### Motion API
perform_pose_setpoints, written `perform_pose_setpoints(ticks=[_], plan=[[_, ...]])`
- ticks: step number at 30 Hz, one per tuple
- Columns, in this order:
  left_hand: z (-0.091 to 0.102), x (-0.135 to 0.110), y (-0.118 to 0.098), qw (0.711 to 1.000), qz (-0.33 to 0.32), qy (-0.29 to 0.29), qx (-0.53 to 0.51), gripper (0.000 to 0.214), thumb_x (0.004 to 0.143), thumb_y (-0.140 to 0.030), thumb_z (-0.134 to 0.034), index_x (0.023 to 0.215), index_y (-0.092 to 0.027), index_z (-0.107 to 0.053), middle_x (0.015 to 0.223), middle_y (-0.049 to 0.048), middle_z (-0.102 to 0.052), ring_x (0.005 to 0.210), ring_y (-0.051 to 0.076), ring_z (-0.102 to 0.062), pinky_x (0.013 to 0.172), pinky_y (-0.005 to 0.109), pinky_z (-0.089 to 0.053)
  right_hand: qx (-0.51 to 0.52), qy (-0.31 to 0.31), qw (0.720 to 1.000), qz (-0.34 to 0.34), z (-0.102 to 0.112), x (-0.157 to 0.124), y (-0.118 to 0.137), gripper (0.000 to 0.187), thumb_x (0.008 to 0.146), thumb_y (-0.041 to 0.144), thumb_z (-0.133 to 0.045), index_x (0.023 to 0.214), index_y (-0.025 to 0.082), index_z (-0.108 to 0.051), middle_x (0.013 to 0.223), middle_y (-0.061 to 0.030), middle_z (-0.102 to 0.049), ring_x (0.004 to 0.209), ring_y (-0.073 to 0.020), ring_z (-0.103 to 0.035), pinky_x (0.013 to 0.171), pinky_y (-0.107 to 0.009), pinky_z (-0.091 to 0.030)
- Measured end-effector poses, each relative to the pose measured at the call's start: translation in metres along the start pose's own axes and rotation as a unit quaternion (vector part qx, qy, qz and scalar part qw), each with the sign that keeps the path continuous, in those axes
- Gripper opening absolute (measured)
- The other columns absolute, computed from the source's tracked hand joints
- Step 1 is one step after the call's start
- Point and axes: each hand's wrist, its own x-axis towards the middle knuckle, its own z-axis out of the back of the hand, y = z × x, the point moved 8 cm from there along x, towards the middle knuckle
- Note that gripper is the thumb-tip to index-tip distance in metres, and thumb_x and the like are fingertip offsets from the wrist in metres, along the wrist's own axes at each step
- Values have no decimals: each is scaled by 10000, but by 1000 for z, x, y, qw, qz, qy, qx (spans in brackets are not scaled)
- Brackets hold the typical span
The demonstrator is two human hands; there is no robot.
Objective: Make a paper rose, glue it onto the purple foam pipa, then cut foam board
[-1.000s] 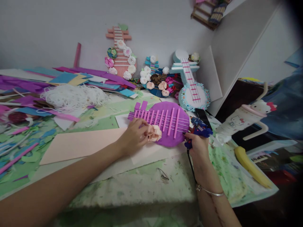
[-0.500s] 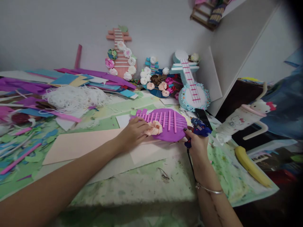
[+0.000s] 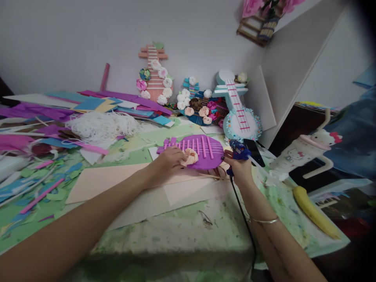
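Note:
My left hand [image 3: 169, 159] has its fingers closed on a peach paper flower [image 3: 190, 156], at the lower left side of a purple guitar-shaped craft piece [image 3: 216, 150]. Pink strips and thin white strings cross the purple face. Whether the flower is stuck to it, I cannot tell. In my right hand [image 3: 242, 169] is a dark blue glue gun [image 3: 239, 150], its black cord hanging down and a clear glue stick sticking out of its back. The right thumb is close to the guitar's right edge; whether it touches is unclear.
Peach foam sheets [image 3: 111, 180] lie under my left forearm. A tangle of white string [image 3: 102, 126] and coloured scraps fill the left. Finished craft guitars [image 3: 237, 121] lean along the wall. A banana [image 3: 315, 211] and a white cup [image 3: 299, 150] are at right.
The purple guitar has shifted slightly left with my left hand still on the flower. My right hand and the glue gun have moved left too. The camera view has tilted up a little.

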Motion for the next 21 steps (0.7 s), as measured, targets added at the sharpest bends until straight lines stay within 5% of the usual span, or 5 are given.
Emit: perform_pose_setpoints(ticks=[11, 21], plan=[[8, 20, 14, 995, -25, 92, -10, 125, 861, -166, -510, 786, -163, -610, 837, 50, -614, 766, 147, -577, 684, 246, -430, -98, -11, 995, -5, -18, 33, -12, 342, 411, 127, -709, 746, 152, -645, 763, -41, -693, 735, -215, -636, 615, -291, -456], [-11, 46, 3, 968, -60, 244, -9, 133, 773, -91, -536, 737, -180, -628, 772, 24, -634, 706, 127, -567, 633, 216, -392, -62, 28, 998, 19, -34, 11, -11, 200, 499, 219, -712, 672, 147, -641, 688, -13, -643, 626, -139, -551, 564, -255, -396]])
